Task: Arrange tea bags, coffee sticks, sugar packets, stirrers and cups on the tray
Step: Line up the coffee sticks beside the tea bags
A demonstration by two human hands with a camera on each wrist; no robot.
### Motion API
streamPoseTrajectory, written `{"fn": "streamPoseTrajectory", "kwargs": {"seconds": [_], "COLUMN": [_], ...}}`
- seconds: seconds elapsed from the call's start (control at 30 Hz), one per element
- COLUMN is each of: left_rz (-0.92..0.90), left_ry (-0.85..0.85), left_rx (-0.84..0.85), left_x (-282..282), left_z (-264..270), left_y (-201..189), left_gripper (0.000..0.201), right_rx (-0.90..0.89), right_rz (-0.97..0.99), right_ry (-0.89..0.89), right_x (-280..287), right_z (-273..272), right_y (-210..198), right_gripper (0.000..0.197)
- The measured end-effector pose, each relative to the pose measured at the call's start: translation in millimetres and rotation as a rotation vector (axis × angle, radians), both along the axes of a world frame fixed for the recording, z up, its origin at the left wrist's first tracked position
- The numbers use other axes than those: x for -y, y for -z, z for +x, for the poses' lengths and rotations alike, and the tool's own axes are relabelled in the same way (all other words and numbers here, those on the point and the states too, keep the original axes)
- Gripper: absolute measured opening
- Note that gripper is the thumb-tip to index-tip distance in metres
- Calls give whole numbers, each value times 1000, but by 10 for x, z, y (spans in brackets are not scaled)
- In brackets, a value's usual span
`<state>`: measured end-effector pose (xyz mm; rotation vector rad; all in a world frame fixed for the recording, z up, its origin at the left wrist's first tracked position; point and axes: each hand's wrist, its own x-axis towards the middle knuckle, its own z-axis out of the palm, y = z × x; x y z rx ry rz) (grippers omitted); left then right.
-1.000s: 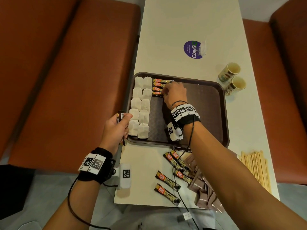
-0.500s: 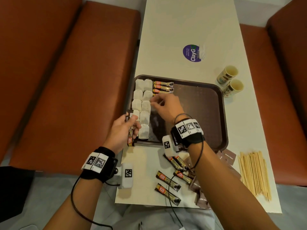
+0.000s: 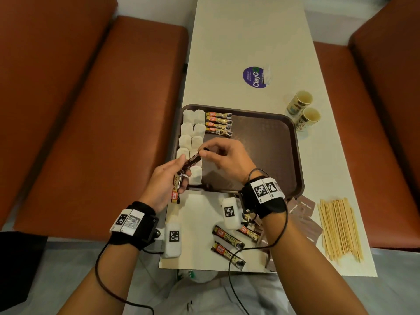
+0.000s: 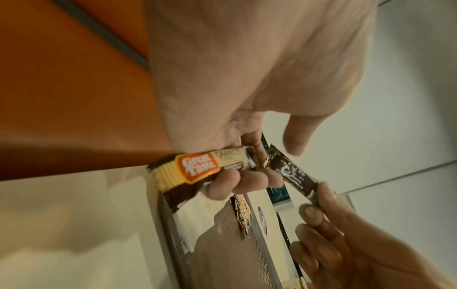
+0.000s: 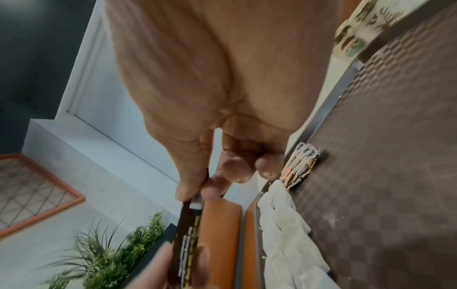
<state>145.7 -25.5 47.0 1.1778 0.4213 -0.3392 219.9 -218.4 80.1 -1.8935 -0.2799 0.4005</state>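
Black wristbands (image 3: 138, 223), checkered markers, cables

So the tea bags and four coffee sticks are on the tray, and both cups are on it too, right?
Not quite. The tea bags and four coffee sticks are on the tray, but the two cups stand on the table beyond the tray's far right corner, as the head view shows.

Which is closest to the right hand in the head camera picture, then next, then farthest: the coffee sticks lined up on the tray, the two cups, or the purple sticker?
From the right hand:
1. Coffee sticks, on the tray's far left part, just beyond the hand.
2. Cups, off the tray, on the table to the far right.
3. Sticker, farther up the table, past the tray.
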Motion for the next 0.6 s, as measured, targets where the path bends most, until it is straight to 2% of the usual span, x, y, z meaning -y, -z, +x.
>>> {"fn": "streamPoseTrajectory", "kwargs": {"seconds": [0.17,0.27,0.37,0.6], "left_rz": [85,126,97,58], "left_ry": [-84,-97,-120,-180], "left_rx": [72,108,108,63], "left_x": [-48,-66,-76,-79], "left_z": [-60,-80,-108,-129], "left_y": [-12,-11,-14,-11], "left_gripper": [23,25,31,23], "right_rx": [-106,-106,-108,-99], "right_rz": [69,77,73,152], "right_ry": [-19,8,51,165], "right_x": [87,88,81,57], "right_z": [-183,-256,-295,-328], "right_y": [-47,26,80,114], "right_gripper": [16,16,21,29]}}
